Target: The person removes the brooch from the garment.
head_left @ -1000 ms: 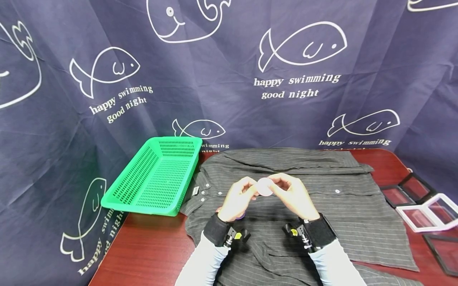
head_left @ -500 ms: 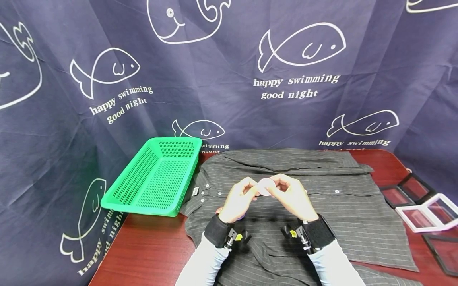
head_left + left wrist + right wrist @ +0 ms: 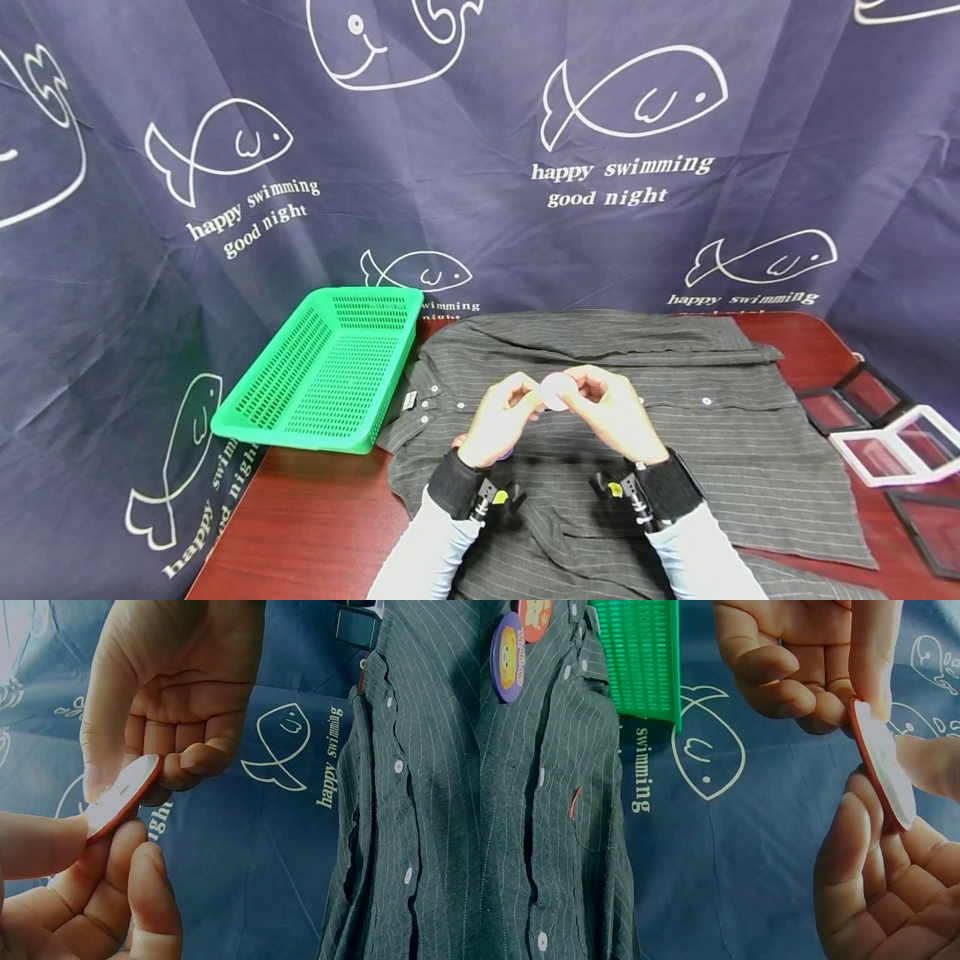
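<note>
Between my two hands is a round badge [image 3: 552, 389], its white back turned up toward me and a red rim around it in both wrist views. My left hand [image 3: 495, 419] pinches one edge between thumb and fingers. On the opposite edge, my right hand [image 3: 618, 415] pinches with its thumb on the white back [image 3: 889, 761]. The badge's front is hidden. Below lies a dark grey striped shirt [image 3: 720, 467] with white buttons, spread flat. A purple badge [image 3: 508, 660] and a red badge [image 3: 535, 616] sit on it, mostly covered by my left hand in the head view.
A green plastic basket [image 3: 300, 439] stands at the left of the reddish table [image 3: 322, 517]. Along the right edge lie a black folding frame [image 3: 827, 431], a white folding frame [image 3: 862, 472] and another dark frame [image 3: 917, 533]. A blue fish-print curtain [image 3: 465, 167] hangs behind.
The badge has shifted very slightly to the right with both hands since a second ago. Over the last half second almost nothing has moved.
</note>
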A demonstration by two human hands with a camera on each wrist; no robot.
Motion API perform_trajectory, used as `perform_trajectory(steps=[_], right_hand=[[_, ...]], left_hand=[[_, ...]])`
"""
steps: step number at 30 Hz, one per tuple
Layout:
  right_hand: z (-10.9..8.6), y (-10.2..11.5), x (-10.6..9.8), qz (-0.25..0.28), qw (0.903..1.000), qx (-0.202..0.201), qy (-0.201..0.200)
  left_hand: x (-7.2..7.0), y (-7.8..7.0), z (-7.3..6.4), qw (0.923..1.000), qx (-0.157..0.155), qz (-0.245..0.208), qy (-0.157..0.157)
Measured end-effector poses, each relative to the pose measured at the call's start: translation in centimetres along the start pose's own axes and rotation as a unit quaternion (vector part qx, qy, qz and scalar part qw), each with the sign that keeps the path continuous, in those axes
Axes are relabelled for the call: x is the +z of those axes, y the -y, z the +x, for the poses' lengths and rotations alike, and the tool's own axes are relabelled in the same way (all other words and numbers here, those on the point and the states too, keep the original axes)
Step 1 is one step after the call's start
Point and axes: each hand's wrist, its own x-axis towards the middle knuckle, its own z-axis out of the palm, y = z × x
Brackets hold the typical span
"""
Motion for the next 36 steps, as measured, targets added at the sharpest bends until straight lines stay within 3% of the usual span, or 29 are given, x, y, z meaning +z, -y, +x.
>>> perform_trajectory(steps=[21, 36], right_hand=[[0.02, 0.26, 0.21, -0.028, 0.9994, -0.018, -0.010], [-0.02, -0.24, -0.07, -0.005, 1.0000, -0.006, 0.002]], left_hand=[[0.17, -0.30, -0.04, 0.9998, 0.019, -0.010, -0.007], [-0.03, -0.21, -0.08, 0.9998, 0.018, 0.003, 0.003]])
